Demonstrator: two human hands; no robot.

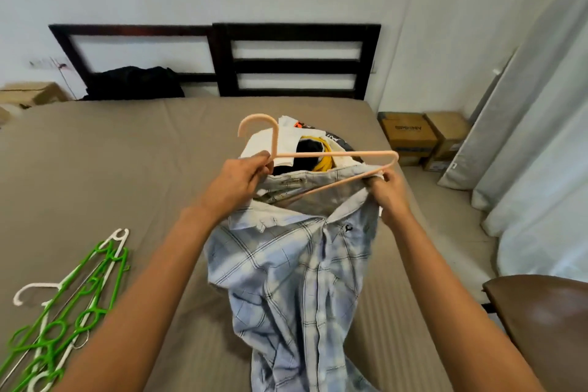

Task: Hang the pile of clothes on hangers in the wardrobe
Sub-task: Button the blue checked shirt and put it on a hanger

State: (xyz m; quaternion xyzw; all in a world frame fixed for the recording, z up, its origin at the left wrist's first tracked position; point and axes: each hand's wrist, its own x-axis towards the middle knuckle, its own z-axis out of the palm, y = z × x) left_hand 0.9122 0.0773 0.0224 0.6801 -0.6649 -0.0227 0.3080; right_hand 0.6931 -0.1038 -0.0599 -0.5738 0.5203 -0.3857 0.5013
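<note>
Head view: left hand (245,178) pinches hanger (334,154) near hook; right hand (389,191) pinches shirt (296,264) shoulder against hanger tip. Shirt dangles over bed (127,153), before pile (305,149). Risk, my guess: hook-side shoulder looks unseated, shirt slides off if tilted.

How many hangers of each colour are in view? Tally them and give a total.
Pink hanger: 1
White hangers: 2 hooks show
Green hangers: at least 2, too tangled for an exact count
Total: at least 5
</note>
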